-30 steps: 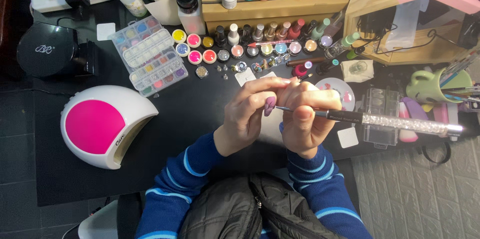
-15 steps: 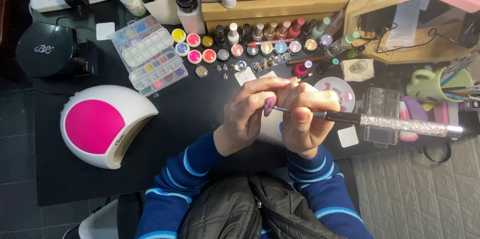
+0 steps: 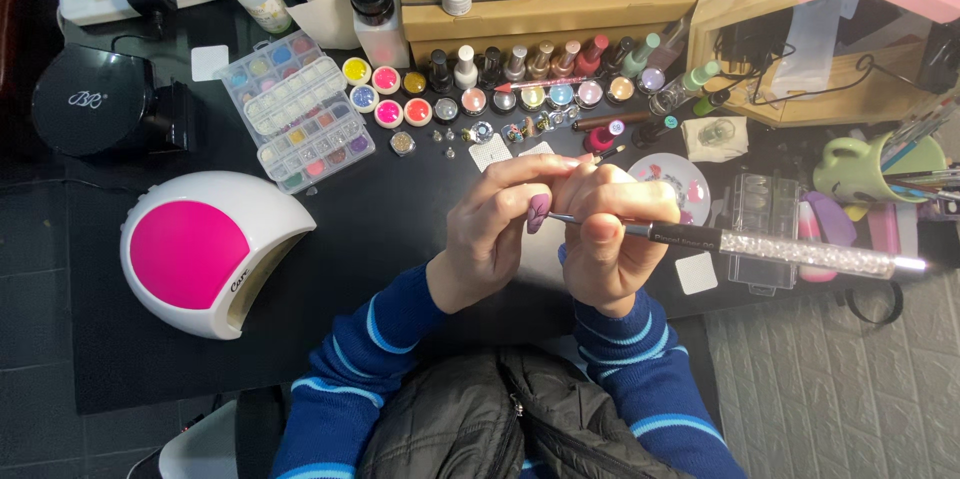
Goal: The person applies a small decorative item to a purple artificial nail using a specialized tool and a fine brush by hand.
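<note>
Clearly, right hand grips glittery-handled brush; left hand pinches mauve nail tip.

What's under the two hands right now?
Black table mat shows around the left hand and right hand, which holds the brush. The patch directly beneath them is covered.

The nail lamp is white with a hot-pink top, on a black surface. The brush has a black shaft and a glittering silver handle; the nail is mauve with a dark line pattern. The sleeves are dark blue with light-blue stripes.
</note>
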